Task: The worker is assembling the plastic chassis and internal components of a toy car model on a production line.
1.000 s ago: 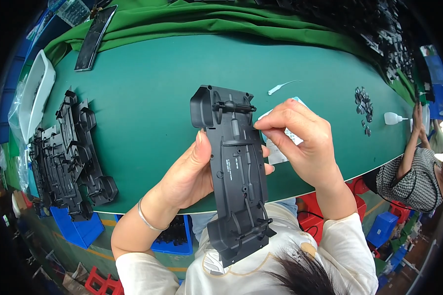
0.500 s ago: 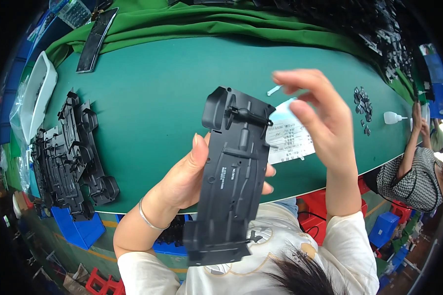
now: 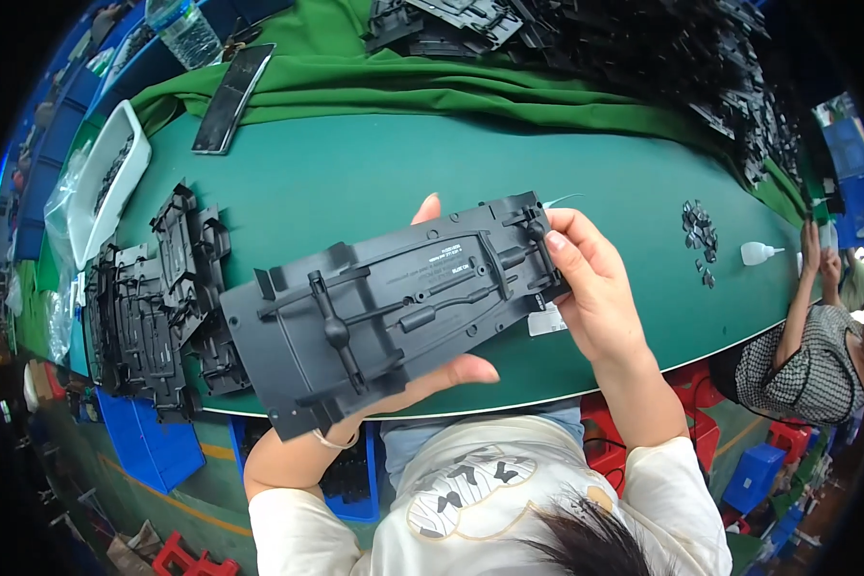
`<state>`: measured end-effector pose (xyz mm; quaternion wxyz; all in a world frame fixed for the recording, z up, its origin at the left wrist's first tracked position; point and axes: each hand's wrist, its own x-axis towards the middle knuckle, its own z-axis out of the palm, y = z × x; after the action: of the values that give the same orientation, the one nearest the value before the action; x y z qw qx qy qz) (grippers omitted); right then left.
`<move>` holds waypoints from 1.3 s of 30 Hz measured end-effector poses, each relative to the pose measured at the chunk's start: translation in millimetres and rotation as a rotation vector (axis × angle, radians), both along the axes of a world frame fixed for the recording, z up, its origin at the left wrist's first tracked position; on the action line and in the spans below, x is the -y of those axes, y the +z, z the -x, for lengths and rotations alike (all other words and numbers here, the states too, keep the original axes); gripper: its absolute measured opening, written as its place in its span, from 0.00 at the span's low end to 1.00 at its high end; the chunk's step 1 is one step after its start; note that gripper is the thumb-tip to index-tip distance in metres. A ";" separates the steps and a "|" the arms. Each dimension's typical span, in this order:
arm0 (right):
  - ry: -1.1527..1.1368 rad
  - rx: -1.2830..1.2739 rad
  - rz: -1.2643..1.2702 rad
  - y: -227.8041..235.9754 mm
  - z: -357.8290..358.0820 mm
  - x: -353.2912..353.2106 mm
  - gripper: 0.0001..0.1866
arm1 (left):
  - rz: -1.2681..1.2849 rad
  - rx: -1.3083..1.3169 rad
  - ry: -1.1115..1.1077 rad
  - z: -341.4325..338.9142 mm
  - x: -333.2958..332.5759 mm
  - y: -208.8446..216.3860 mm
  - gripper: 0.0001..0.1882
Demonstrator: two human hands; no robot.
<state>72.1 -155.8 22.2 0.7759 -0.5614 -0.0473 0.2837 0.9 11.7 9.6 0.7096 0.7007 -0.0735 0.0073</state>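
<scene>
A long black plastic model-car chassis (image 3: 394, 298) lies tilted across both my hands, its moulded axle and exhaust shapes facing up. My left hand (image 3: 442, 377) cradles it from below; the thumb shows along the near edge and a fingertip past the far edge, while the palm is hidden. At the right end, my right hand (image 3: 597, 288) grips the chassis with the thumb on top. A white printed paper (image 3: 547, 323) lies partly covered beneath that end. To the left, several similar black chassis (image 3: 154, 307) are heaped on the green table (image 3: 355, 163).
Small black pieces (image 3: 698, 230) and a white squeeze bottle (image 3: 758, 253) lie at the right. A white tray (image 3: 136, 158) and a phone (image 3: 228, 106) are at the far left. Green cloth (image 3: 432, 77) and piled black parts (image 3: 634, 48) line the back. A co-worker (image 3: 816, 365) sits at right.
The chassis has swung from upright to nearly crosswise, its wider end now at left. My right hand has come down from open air and taken hold of the right end.
</scene>
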 end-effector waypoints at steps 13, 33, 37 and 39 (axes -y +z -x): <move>0.001 0.685 0.288 2.4 27.6 0.1 0.05 | -0.280 0.508 0.274 -5.1 1.0 -13.7 0.45; -0.037 0.801 0.404 -3.3 32.3 -5.7 0.04 | -0.319 0.568 0.335 -10.3 11.9 -18.7 0.44; 0.004 0.647 0.284 6.2 33.3 3.0 0.09 | 0.146 0.006 0.209 6.7 12.3 15.2 0.41; -0.130 0.673 0.438 6.5 19.7 31.6 0.06 | 0.015 0.165 0.193 6.5 2.1 -0.6 0.42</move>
<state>52.4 -187.3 28.6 0.5957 -0.7767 -0.2013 0.0378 -5.6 9.5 9.0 0.7022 0.6964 -0.0639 0.1336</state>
